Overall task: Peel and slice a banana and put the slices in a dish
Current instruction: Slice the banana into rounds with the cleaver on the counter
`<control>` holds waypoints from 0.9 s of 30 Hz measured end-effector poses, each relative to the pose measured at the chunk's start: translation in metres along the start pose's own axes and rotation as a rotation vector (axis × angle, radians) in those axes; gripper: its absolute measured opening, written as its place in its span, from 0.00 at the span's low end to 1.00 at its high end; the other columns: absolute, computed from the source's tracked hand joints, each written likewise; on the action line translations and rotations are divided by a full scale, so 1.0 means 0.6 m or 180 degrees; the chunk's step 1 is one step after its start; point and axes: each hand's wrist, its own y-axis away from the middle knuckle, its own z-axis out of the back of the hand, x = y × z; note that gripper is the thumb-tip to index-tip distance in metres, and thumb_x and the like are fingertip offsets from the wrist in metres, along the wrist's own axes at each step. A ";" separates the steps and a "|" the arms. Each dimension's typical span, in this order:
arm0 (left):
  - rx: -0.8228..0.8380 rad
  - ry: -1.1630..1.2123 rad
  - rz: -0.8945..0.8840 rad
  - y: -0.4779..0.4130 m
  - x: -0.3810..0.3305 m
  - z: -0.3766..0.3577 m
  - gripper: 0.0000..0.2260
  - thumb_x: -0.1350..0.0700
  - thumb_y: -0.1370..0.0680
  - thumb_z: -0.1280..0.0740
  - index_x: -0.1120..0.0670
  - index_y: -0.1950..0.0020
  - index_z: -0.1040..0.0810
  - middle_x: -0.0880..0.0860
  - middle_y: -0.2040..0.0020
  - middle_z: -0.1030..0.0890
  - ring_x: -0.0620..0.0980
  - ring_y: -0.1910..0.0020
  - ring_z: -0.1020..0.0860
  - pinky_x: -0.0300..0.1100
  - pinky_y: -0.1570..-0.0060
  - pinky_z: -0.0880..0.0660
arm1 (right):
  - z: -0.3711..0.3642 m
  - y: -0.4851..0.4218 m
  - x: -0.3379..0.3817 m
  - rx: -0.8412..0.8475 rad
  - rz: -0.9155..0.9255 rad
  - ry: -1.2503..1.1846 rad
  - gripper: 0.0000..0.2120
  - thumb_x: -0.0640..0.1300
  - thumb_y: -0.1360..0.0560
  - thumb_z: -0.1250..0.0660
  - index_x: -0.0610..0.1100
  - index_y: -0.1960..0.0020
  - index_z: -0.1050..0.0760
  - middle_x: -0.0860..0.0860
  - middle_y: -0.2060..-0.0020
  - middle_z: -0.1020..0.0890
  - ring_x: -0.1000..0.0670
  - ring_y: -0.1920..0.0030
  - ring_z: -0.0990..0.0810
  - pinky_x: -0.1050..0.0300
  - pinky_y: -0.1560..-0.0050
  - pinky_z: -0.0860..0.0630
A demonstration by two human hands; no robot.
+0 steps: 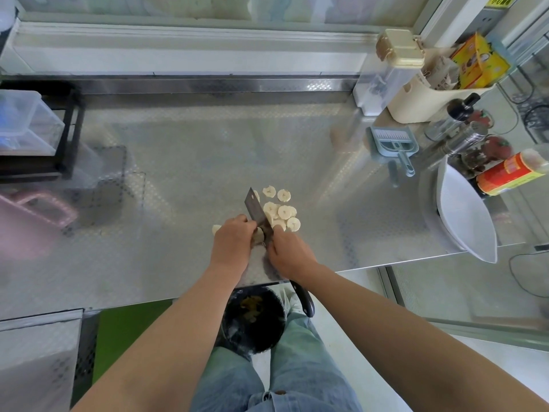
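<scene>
Pale cream banana slices on silver counter with fine diamond pattern, dark grey knife blade, white dish, red-yellow bottle, green floor mat.

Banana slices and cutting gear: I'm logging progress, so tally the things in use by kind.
Cut banana slices: about 9, overlapping, so not exact
Uncut banana piece: 1
Knife: 1
White dish: 1
Total: about 12
</scene>
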 end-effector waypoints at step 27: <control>0.0065 -0.0164 0.0004 0.000 -0.002 0.003 0.03 0.62 0.28 0.32 0.56 0.57 0.19 0.54 0.61 0.24 0.53 0.61 0.26 0.41 0.66 0.39 | 0.035 0.010 0.010 -0.0202 0.0115 -0.0082 0.07 0.44 0.21 0.44 0.42 0.57 0.36 0.47 0.66 0.30 0.43 0.63 0.29 0.54 0.64 0.37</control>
